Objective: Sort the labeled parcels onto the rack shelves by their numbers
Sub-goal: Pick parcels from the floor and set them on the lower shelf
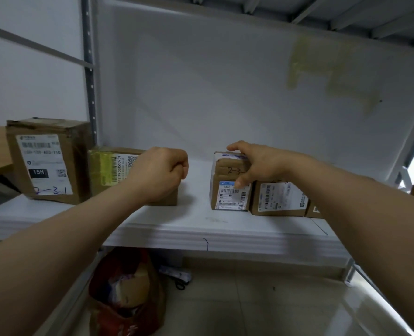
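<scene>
Several brown cardboard parcels stand on a white rack shelf point(201, 229). My right hand point(254, 163) grips the top and front of a small upright parcel point(227, 187) with "2-3" handwritten on it, fingers over its top and thumb on its front label. My left hand point(162, 173) is curled into a fist in front of a low parcel point(111, 170) with yellow tape and a barcode; it holds nothing. A taller parcel point(46, 161) marked "2-3-1" stands at the far left. Another parcel point(278, 200) lies just right of the gripped one.
A further box corner point(313, 210) shows behind my right forearm. The grey rack upright point(91, 81) rises at the left, the shelf's white back panel behind. Below the shelf, a red bag of packages point(126, 292) and scissors point(181, 283) sit on the tiled floor.
</scene>
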`<state>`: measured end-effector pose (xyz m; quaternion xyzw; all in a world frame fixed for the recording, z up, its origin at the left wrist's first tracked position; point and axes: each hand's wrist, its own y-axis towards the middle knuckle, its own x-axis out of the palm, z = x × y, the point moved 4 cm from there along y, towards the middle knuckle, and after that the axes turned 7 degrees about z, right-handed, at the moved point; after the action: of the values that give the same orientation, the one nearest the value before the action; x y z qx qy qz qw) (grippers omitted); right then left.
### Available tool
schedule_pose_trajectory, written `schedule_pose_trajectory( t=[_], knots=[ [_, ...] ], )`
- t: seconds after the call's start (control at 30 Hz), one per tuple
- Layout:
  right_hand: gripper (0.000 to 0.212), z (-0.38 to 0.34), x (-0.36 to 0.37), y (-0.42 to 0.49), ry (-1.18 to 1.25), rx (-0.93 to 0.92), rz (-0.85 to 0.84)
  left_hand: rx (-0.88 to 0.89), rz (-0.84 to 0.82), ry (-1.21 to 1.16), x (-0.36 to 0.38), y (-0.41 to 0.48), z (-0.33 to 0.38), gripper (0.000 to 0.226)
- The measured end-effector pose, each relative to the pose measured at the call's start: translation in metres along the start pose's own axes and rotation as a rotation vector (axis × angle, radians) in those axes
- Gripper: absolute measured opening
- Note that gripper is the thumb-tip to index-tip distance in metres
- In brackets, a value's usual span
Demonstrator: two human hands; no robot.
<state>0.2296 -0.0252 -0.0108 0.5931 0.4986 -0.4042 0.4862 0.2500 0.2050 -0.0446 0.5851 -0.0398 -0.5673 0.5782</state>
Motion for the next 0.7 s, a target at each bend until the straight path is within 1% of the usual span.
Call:
schedule_pose_trajectory(
  t=[0.13,0.2,0.23,0.3,0.37,0.47,0.6,0.7],
  knots=[
    [0.112,0.008,-0.001,0.003,-0.028,0.032,0.042,0.008,0.050,-0.015,-0.003,0.001,-0.002,0.030],
    [0.113,0.012,0.000,0.005,-0.013,0.047,0.031,0.038,0.076,0.010,-0.007,0.003,0.001,0.029],
    [0.111,0.013,0.001,0.006,-0.004,0.052,0.024,0.060,0.070,0.011,-0.007,0.005,0.002,0.033],
    [0.104,0.014,0.004,0.009,0.005,0.052,0.028,0.069,0.009,0.021,-0.005,0.010,0.002,0.044],
    [0.092,0.009,0.006,0.013,0.013,0.025,0.060,0.050,-0.056,0.074,-0.001,0.015,0.001,0.055],
    [0.080,-0.006,0.012,0.021,0.038,-0.034,0.089,0.005,-0.099,0.144,0.006,0.022,0.001,0.068],
    [0.069,-0.027,0.026,0.035,0.046,-0.117,0.090,0.005,-0.051,0.211,0.010,0.027,0.001,0.071],
    [0.066,-0.033,0.032,0.041,0.062,-0.132,0.089,-0.010,-0.035,0.197,0.009,0.026,-0.002,0.070]
  ],
)
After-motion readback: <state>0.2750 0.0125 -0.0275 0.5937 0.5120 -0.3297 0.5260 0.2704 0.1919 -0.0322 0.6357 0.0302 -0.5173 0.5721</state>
